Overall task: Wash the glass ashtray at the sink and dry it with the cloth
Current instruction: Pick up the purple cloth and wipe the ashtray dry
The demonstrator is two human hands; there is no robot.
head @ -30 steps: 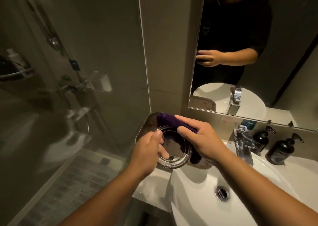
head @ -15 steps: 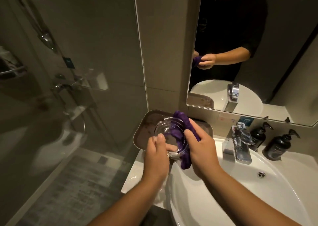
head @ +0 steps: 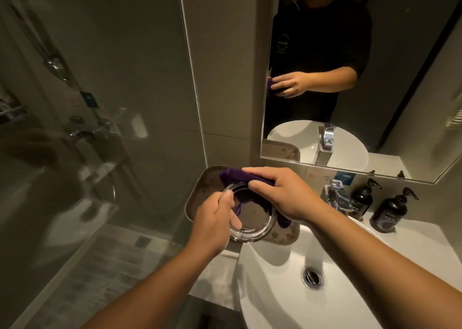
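Glass ashtray [head: 252, 218], round and clear, is held tilted above the metal tray [head: 200, 191], which lies just left of the white sink [head: 275, 278] rim. It is gripped at its near-left edge by the left hand [head: 212, 226], whose thumb is laid over the rim while the fingers are curled round the wall, one fingertip being seen inside the bowl. A purple cloth [head: 237, 174] is pinched by the right hand [head: 282, 193] and pressed onto the far rim of the ashtray; one end of the cloth is bunched beyond the fingers, over the far part of the tray, and the other end is seen hanging below the wrist at the ashtray's right side. Part of the cloth is seen through the glass, inside the bowl.

A chrome faucet [head: 337, 198] is mounted at the back of the sink, and two dark pump bottles [head: 392, 213] are stood to the right of it. The drain [head: 312, 277] is seen at the bottom of the sink. Above the sink a mirror [head: 400, 103] is fixed, in which a hand holding the cloth is reflected.
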